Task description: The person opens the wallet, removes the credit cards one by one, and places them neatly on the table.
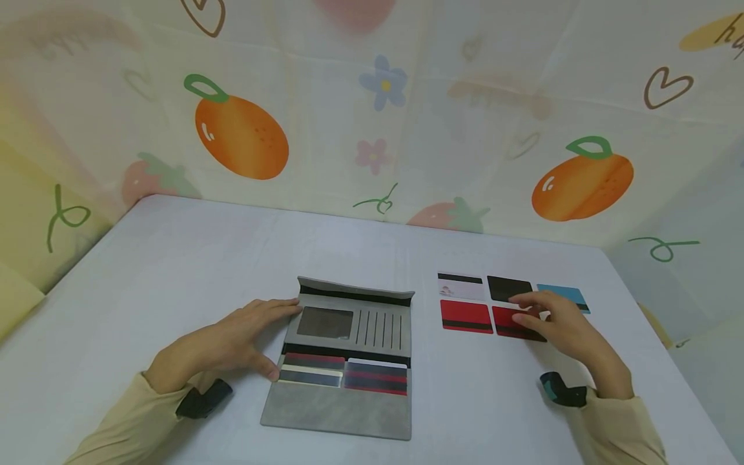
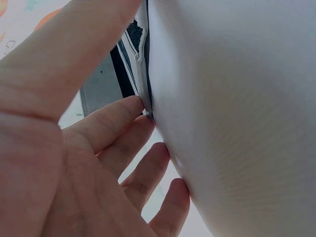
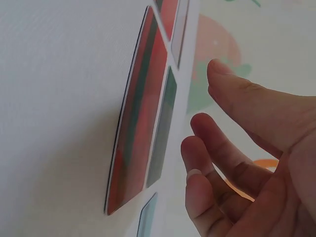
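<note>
A grey wallet (image 1: 337,410) lies unfolded on the table, with several cards (image 1: 374,378) tucked in overlapping rows in its lower slots. My left hand (image 1: 235,339) touches the wallet's left edge, its fingers spread by the upper panel and the thumb by the card slots. To the wallet's right, my right hand (image 1: 558,320) hovers with loosely bent fingers over a red card (image 1: 504,328) with a dark stripe. In the right wrist view its fingertips (image 3: 197,148) stand apart from the cards and hold nothing.
Beside that red card lie another red card (image 1: 466,313), a white card (image 1: 459,289), a black card (image 1: 507,288) and a blue card (image 1: 560,292). The white table (image 1: 203,258) ends at a fruit-patterned curtain (image 1: 325,129) behind.
</note>
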Motion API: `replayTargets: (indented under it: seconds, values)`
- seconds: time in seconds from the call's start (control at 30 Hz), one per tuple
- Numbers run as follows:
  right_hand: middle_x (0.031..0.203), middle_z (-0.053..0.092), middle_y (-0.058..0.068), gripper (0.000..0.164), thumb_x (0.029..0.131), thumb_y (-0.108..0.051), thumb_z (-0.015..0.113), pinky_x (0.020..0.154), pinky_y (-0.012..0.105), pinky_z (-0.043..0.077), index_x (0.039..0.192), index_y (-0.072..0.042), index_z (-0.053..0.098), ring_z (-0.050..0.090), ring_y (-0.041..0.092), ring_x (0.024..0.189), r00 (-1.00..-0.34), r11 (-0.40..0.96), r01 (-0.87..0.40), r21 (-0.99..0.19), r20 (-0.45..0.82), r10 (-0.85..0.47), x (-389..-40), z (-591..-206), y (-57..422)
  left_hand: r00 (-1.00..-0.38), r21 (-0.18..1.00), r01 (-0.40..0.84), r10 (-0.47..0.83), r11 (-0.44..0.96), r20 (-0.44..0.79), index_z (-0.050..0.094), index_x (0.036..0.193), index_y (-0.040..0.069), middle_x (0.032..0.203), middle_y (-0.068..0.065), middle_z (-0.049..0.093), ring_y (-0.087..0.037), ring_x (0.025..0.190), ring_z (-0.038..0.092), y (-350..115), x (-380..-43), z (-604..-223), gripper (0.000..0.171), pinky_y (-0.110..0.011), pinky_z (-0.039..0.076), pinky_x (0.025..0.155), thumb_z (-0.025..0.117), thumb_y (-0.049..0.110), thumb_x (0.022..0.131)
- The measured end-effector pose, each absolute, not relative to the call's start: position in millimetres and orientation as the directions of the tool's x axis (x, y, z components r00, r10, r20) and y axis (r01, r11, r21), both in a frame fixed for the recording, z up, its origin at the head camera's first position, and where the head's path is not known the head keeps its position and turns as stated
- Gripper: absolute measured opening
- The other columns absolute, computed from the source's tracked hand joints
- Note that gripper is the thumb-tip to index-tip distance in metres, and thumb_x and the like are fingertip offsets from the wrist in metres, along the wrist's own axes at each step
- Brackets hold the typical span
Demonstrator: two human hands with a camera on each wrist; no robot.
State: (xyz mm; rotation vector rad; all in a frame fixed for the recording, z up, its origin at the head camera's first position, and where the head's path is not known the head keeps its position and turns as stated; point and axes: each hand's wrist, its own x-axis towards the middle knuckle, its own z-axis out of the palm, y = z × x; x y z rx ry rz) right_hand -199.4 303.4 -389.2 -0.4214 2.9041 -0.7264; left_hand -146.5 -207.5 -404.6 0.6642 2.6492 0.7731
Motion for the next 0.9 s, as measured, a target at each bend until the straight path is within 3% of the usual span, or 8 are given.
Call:
replayTargets:
  seconds: [0.33, 0.67, 0.9]
  values:
    - [0.121, 0.065, 0.019, 0.038, 0.092, -0.022, 0.07, 0.086, 0.044, 0.056, 0.125, -0.004, 0.065, 0.06, 0.032, 0.106, -0.943, 0.814, -0.273, -0.512, -0.024, -0.331, -193, -382, 285, -0.847, 0.56, 0.345, 0.507, 0.753, -0.16, 0.042, 0.149, 0.01, 0.157, -0.014, 0.038, -0.041, 0.136, 0.039, -207, -147, -405, 0.104, -0.064, 0.035, 0.107, 0.09, 0.041, 0.062]
    - [0.119, 0.067, 0.013, 0.037, 0.094, -0.026, 0.068, 0.077, 0.023, 0.054, 0.126, -0.008, 0.065, 0.058, 0.025, 0.105, -0.939, 0.787, -0.257, -0.56, -0.048, -0.34, -186, -376, 263, -0.846, 0.565, 0.345, 0.51, 0.749, -0.159, 0.041, 0.149, 0.009, 0.157, -0.016, 0.037, -0.041, 0.136, 0.038, -207, -146, -404, 0.105, -0.064, 0.036, 0.106, 0.09, 0.042, 0.062]
    - [0.113, 0.07, 0.006, 0.033, 0.094, -0.026, 0.068, 0.075, 0.02, 0.054, 0.123, -0.009, 0.067, 0.061, 0.021, 0.1, -0.926, 0.755, -0.303, -0.582, -0.008, -0.378, -182, -377, 248, -0.845, 0.565, 0.349, 0.511, 0.748, -0.155, 0.042, 0.149, 0.009, 0.157, -0.016, 0.038, -0.04, 0.136, 0.039, -208, -146, -404, 0.104, -0.063, 0.036, 0.106, 0.089, 0.041, 0.063]
